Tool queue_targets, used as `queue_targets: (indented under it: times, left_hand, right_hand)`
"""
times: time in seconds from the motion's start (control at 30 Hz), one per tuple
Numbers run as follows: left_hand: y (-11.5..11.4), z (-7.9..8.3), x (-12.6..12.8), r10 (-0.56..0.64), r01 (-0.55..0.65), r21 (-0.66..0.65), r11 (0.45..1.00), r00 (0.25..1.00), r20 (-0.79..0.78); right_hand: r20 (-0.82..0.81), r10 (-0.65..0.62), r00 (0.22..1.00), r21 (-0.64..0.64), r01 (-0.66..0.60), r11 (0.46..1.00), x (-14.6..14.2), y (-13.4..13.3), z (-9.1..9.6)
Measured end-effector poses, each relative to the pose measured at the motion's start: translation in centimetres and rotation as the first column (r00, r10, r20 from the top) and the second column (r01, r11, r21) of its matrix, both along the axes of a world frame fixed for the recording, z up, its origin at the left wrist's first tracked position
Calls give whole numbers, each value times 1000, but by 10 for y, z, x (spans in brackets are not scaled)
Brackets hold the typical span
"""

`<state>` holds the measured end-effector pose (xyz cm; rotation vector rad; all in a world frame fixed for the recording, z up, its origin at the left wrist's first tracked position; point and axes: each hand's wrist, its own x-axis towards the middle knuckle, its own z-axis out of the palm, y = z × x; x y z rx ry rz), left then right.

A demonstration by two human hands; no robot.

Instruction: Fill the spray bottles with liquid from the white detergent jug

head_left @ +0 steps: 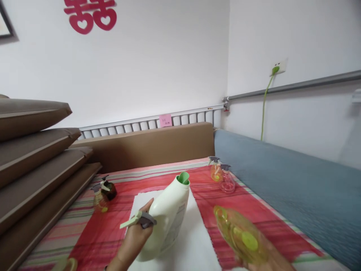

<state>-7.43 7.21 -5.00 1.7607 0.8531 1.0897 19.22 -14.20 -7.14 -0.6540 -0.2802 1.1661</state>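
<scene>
The left hand [137, 237] is gripping the big pale green bottle [169, 218], which leans to the right over the white sheet [200, 244] with its green mouth turned upward, and a spray head [146, 219] is at this same hand, though I cannot tell exactly how it is held. The right hand [272, 259] is closed on a transparent yellow bottle [239, 233], tilted, at the right side of the sheet. On the striped cloth [113, 229], two spray bottles [227, 183] stand far right and two others [100, 201] at left
</scene>
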Motion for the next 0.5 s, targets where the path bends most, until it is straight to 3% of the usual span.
queue_targets:
  times: [0.2, 0.37, 0.5]
  left_hand:
    - [9, 6, -1, -161, 159, -29, 987, 956, -246]
    - [17, 1, 7, -175, 175, -18, 984, 958, -228]
    - [8, 8, 13, -186, 193, 4, 981, 954, -234]
  right_hand:
    - [167, -152, 974, -6, 156, 988, 30, 9, 38]
    - [366, -169, 915, -37, 196, 980, 51, 31, 54]
    - [465, -140, 874, -69, 193, 979, 66, 48, 66]
